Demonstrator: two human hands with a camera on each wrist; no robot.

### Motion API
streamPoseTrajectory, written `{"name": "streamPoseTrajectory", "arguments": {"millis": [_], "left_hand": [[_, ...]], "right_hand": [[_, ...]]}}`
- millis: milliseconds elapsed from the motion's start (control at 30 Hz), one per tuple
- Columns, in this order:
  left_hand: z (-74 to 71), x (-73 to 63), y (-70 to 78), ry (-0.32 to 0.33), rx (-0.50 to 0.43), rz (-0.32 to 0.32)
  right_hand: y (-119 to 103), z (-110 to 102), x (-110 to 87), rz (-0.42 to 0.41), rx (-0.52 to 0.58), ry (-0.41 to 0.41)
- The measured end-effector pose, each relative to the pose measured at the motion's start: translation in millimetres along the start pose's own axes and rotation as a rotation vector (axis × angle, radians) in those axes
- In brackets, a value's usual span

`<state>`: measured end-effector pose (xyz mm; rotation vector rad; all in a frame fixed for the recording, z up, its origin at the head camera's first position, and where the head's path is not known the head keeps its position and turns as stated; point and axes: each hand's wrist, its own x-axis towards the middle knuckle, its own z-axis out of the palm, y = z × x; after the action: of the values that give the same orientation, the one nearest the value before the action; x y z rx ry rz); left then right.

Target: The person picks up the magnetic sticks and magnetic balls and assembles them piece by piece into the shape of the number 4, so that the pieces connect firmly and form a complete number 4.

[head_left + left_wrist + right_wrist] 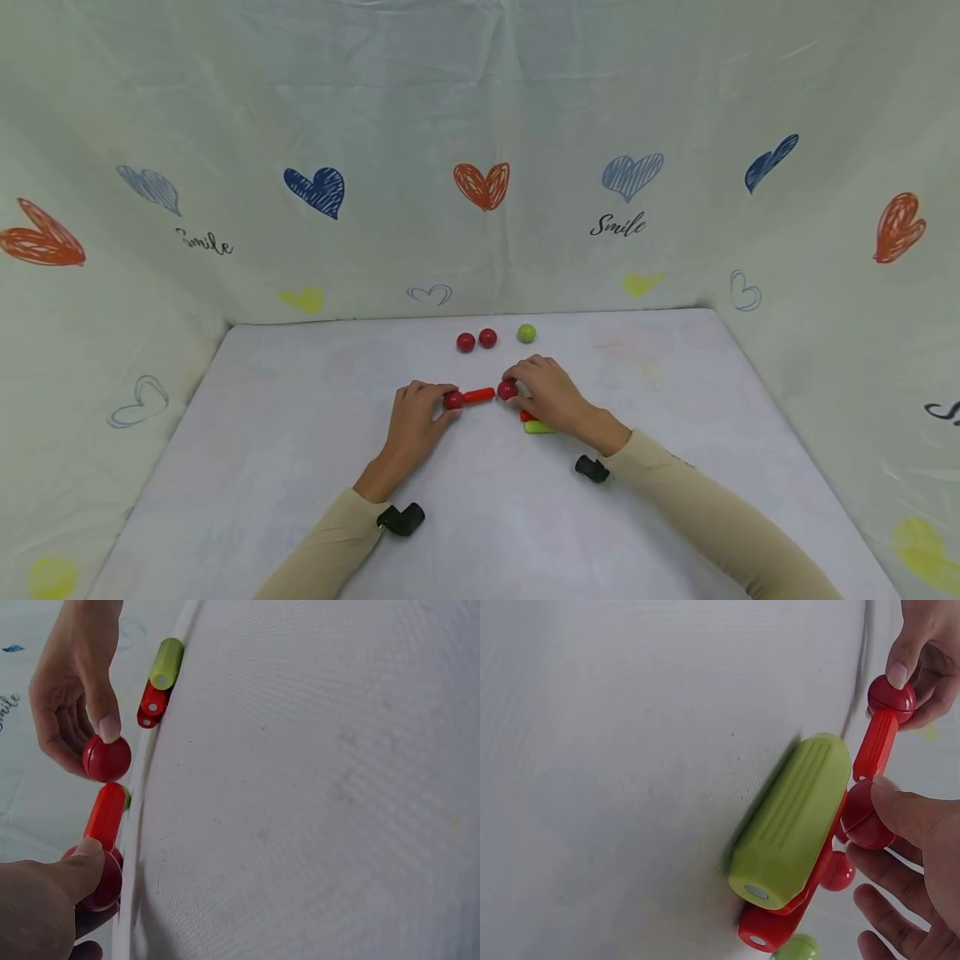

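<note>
My left hand [415, 418] pinches a red ball [453, 401] between thumb and fingers. From that ball a red ribbed rod [478, 396] points right, towards my right hand. A second red ball [507, 390] is pinched by my right hand [553, 398], close to the rod's free end. Beneath the right wrist lie a yellow-green rod [791, 825] and red rods [765, 928], side by side on the table. Pale round discs show in their ends. In the head view the right hand partly covers these rods.
Further back on the white-covered table [315, 467] sit two loose red balls [466, 342] and a green ball [527, 333]. A pale curtain [390, 108] printed with hearts stands behind and at the sides. Black wrist cameras [401, 519] jut from both sleeves.
</note>
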<state>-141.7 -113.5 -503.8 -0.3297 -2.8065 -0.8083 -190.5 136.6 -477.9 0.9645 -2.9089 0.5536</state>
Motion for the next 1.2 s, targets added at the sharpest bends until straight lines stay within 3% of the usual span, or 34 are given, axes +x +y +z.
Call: {"name": "streamPoseTrajectory", "arguments": {"millis": [1200], "left_hand": [[-3.8, -2.2, -7.3, 0.004, 0.015, 0.028]], "right_hand": [[-11, 5, 1.0, -0.008, 0.010, 0.025]]}}
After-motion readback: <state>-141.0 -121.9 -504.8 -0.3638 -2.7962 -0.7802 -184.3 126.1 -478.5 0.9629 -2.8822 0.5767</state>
